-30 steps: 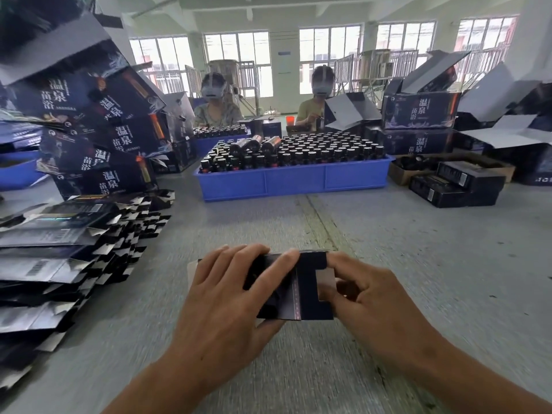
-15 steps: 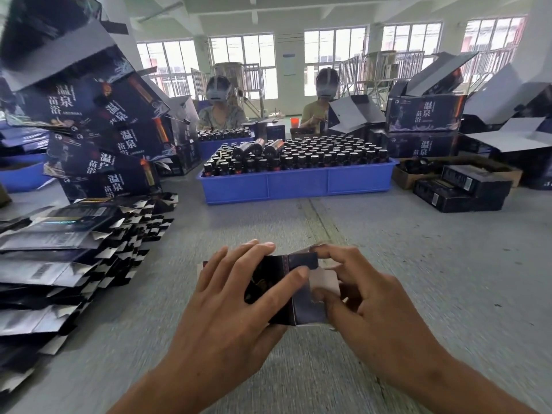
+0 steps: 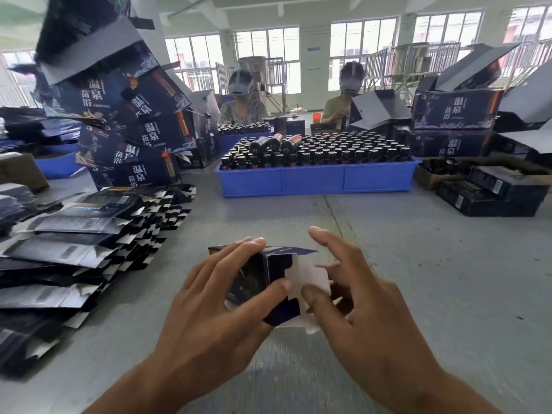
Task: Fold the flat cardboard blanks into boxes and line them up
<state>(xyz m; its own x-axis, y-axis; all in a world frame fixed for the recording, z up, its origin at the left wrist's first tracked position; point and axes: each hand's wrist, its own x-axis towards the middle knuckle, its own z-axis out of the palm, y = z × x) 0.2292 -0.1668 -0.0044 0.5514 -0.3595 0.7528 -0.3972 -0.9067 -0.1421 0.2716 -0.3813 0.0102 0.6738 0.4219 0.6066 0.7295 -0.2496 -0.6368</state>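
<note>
Dark blue printed cardboard, a small half-formed box (image 3: pixel 263 282), sits between my two hands just above the grey table (image 3: pixel 418 249), near its front edge. My left hand (image 3: pixel 215 300) wraps the box's left part: the fingers curl over its top and my thumb presses along the near side, so that hand has firm hold of it. My right hand (image 3: pixel 358 306) is at the box's open right end, where my thumb lies against the pale inner face of the white end flap (image 3: pixel 310 274). The index finger of that hand points up and forward, clear of the card, and the other fingers curl loosely behind the flap; whether they pinch it I cannot tell. Both forearms come in from the bottom edge, angled toward each other.

One dark end flap sticks up at the top of the box and another juts out at the bottom near my left thumb.

To my left lies a fanned pile of flat dark cardboard blanks (image 3: pixel 77 249). Across the table stands a blue plastic tray of dark bottles (image 3: pixel 316 180).
</note>
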